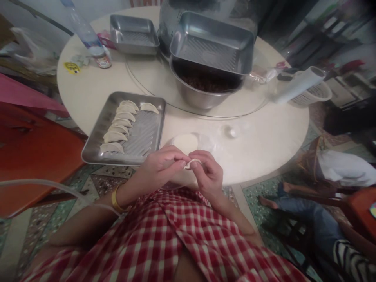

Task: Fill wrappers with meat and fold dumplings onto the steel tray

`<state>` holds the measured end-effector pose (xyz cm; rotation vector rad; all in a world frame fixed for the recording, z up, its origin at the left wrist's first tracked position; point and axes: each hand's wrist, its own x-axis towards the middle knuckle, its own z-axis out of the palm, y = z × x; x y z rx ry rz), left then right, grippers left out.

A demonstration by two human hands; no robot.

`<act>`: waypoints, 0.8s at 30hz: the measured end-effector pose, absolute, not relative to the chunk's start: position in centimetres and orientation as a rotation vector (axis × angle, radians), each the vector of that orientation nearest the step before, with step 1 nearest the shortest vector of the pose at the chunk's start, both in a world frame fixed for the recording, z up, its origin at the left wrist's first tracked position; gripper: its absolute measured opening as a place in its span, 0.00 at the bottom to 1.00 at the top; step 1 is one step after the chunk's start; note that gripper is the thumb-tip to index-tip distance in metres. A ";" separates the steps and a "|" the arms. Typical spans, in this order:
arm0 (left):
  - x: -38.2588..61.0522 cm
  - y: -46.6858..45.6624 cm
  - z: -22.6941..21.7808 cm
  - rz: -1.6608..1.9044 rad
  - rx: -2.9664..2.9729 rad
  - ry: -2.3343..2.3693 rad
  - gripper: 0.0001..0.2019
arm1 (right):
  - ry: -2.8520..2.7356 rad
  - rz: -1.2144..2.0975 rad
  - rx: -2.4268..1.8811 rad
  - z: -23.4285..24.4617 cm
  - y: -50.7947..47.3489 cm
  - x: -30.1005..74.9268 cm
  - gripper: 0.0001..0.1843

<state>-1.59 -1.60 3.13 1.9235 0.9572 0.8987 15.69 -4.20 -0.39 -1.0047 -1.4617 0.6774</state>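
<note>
Left hand [169, 162] and right hand [208, 170] are pinching a small dumpling [193, 162], each grip closed on it, near the table's [261, 145] edge; folded dumplings [115, 136] are partly filling a tray [143, 139], while flat dough [185, 142] and dark filling [202, 83] are lying unused

Two hands, one left hand [160, 166] and one right hand [209, 173], meet at one folded dumpling [192, 162]. Left of the grip, one tray [143, 135] bears one dumpling set apart [149, 107] and a column of about seven dumplings [115, 136], overlapping too closely for an exact count. Just beyond the grip lies one round wrapper [185, 141]. Farther beyond are two more rectangular trays [133, 47] (three in all) and one bowl [202, 98]; beyond and left, one bottle [82, 29] and one jar [102, 62]; beyond and right, one pale roll [302, 84] and one basket [320, 93].
</note>
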 end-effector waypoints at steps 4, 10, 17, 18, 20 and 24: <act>-1.6 -1.9 3.5 0.973 2.006 1.069 0.05 | -1.473 0.567 -1.008 -0.2 -4.1 15.8 0.07; -1.7 -1.8 3.3 0.872 1.952 1.114 0.06 | -1.533 0.474 -1.029 -0.2 -4.3 15.9 0.08; -1.4 -1.7 3.4 0.899 2.004 1.052 0.04 | -1.560 0.342 -1.045 -0.5 -4.4 15.6 0.08; -1.4 -1.7 3.4 0.910 1.997 1.029 0.04 | -1.560 0.343 -1.043 -0.5 -4.4 15.5 0.08; -1.5 -1.7 3.4 0.930 1.989 0.986 0.04 | -1.567 0.358 -1.028 -0.4 -4.4 15.4 0.08; -1.7 -1.8 3.4 0.977 2.029 0.952 0.03 | -1.605 0.424 -1.008 -0.2 -4.5 15.2 0.08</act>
